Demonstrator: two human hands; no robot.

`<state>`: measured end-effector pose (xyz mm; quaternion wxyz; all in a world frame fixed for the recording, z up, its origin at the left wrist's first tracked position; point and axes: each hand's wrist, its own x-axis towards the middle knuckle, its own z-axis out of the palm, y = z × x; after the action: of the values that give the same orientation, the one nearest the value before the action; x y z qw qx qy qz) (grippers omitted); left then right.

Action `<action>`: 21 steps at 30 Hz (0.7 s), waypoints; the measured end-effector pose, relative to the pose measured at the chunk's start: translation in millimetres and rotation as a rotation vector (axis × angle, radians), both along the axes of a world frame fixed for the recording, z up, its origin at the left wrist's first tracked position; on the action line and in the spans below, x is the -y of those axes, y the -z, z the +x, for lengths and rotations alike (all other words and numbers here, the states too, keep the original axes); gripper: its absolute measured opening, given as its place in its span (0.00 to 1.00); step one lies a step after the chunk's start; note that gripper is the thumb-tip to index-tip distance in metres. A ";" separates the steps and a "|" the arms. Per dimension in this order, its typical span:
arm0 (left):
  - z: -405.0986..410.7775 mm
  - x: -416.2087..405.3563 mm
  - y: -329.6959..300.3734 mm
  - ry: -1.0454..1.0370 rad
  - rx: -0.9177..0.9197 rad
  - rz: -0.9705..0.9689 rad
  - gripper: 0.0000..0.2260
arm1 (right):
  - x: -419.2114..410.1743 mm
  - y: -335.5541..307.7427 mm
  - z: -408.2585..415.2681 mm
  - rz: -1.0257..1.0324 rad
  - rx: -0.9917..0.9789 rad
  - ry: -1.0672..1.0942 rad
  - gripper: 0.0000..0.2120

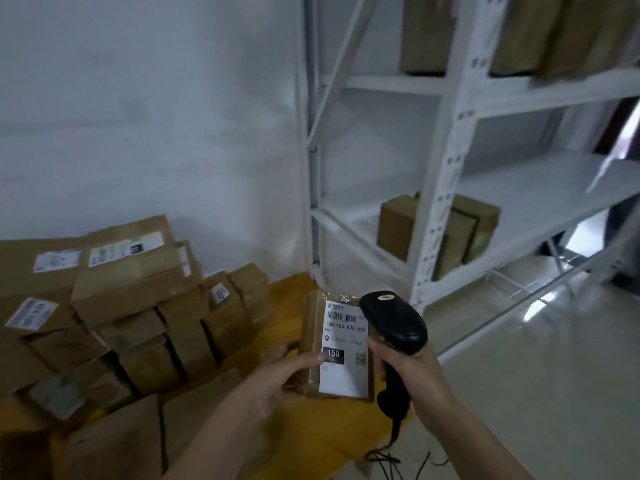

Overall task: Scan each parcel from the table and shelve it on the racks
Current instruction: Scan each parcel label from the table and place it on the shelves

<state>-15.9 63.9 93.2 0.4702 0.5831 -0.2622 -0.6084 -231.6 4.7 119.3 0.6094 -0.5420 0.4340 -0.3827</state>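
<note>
Head view shows the left hand (277, 379) gripping a small brown cardboard parcel (337, 344) by its left edge, thumb curled over the front, tilting its white shipping label (344, 351) up toward the camera. The right hand (410, 372) is wrapped around the handle of a black handheld barcode scanner (393, 322), whose head sits just right of the parcel, touching its upper right corner. Below the parcel lies the yellow-topped bench (332, 424). Left of the parcel, on the bench, a stack of brown labelled cardboard boxes (138, 306) leans against the white wall. Up and right of the parcel stands a white metal rack (443, 188), with brown boxes (440, 230) on its shelves.
</note>
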 end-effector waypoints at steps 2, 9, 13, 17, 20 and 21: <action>-36.6 14.2 -17.9 0.069 0.045 -0.037 0.43 | 10.3 -7.1 -36.1 -0.034 0.027 0.079 0.07; -144.6 50.6 -82.4 0.145 0.162 -0.240 0.45 | 43.1 -35.7 -146.2 -0.105 0.163 0.268 0.09; -191.9 72.7 -117.1 0.130 0.199 -0.341 0.45 | 54.5 -61.1 -195.9 -0.125 0.203 0.264 0.07; -238.8 100.1 -153.2 0.087 0.178 -0.391 0.41 | 61.2 -89.1 -239.0 -0.129 0.278 0.293 0.18; -272.7 122.1 -181.5 0.106 0.130 -0.408 0.31 | 71.1 -106.9 -265.3 -0.178 0.346 0.312 0.21; -282.8 129.3 -190.9 0.122 0.105 -0.405 0.29 | 75.5 -112.5 -271.9 -0.196 0.376 0.312 0.22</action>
<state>-298.7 -65.3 284.1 0.5256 0.4907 -0.4381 -0.5394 -503.5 -70.8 231.8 0.5575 -0.4443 0.3520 -0.6065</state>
